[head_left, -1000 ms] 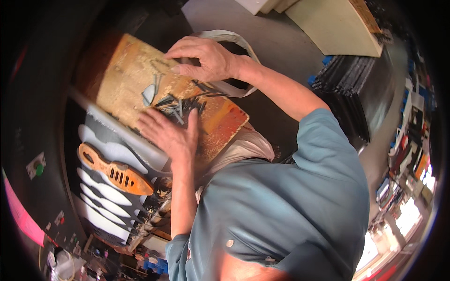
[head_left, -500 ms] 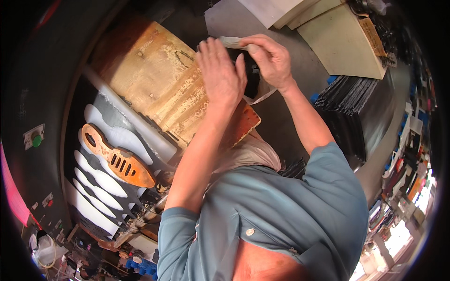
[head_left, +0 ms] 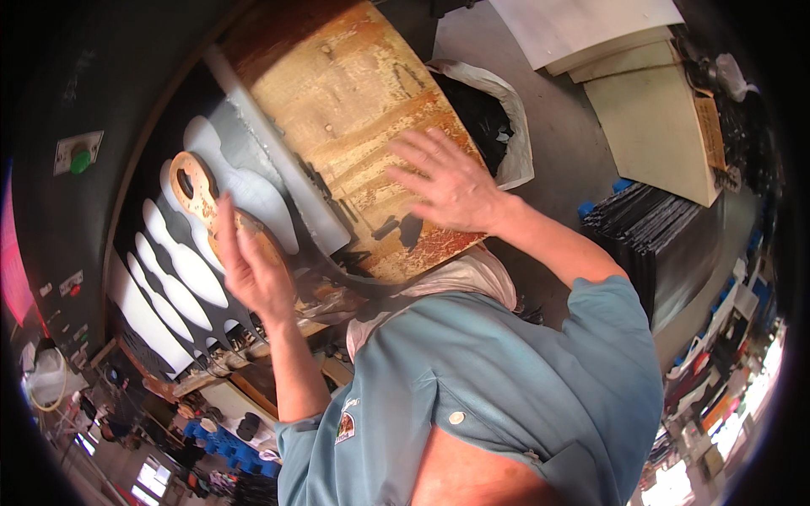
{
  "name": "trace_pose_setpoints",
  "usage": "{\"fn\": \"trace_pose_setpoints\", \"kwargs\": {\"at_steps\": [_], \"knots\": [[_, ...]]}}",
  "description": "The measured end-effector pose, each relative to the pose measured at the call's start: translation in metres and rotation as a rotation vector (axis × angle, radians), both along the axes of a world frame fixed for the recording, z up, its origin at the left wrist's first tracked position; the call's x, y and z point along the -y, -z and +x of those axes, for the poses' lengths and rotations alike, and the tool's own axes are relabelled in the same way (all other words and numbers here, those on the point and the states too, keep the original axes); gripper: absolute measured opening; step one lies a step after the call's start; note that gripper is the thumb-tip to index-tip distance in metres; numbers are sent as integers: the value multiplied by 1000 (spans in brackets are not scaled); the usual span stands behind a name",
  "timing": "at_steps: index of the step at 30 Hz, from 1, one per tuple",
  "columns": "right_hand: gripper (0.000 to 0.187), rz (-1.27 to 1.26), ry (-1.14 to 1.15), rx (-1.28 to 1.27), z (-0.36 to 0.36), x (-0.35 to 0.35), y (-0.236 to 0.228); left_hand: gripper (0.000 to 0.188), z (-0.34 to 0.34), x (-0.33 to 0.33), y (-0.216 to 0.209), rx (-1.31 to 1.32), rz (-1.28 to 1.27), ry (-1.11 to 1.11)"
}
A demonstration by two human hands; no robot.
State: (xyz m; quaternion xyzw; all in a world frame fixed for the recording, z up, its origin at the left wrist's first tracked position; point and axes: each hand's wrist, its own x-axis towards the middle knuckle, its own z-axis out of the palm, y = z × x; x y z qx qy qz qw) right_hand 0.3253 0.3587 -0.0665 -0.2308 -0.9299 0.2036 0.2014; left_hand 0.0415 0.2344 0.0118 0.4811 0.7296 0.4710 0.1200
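Near edge of worn wooden board (head_left: 354, 110) hidden behind blue-shirted torso (head_left: 506, 388); small dark scraps (head_left: 396, 228) on it hard to identify. Black sheet with sole-shaped cutouts (head_left: 160, 253) left, white bag (head_left: 498, 118) far right. Right hand (head_left: 451, 181) flat on board, grip released; left hand (head_left: 253, 270) open over orange sole template (head_left: 202, 194), grasping nothing.

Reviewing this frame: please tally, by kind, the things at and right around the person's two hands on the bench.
Worn rectangular wooden board, under the open right hand: 1
Orange sole-shaped slotted template, behind the open left hand: 1
Black sheet with pale sole-shaped cut-outs: 1
White plastic bag holding black pieces: 1
Small black pieces on the board: 2
Total: 6
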Motion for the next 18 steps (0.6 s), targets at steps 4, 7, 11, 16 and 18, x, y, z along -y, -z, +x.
{"fn": "trace_pose_setpoints", "kwargs": {"at_steps": [4,7,11,16,18], "knots": [[39,237,230,-36,15,-37,-8,40,-78,58,10,-214,-50,-198],[41,1,347,-224,-3,-17,-18,42,-134,90,35,-261,-183,-343],[52,-46,-84,-59,-45,58,-11,48,-168,111,74,-429,-310,-344],[43,116,3,55,-29,30,10,48,-167,114,89,-563,-204,-281],[33,153,133,2,-11,2,1,48,-164,113,85,-511,-191,-279]]}}
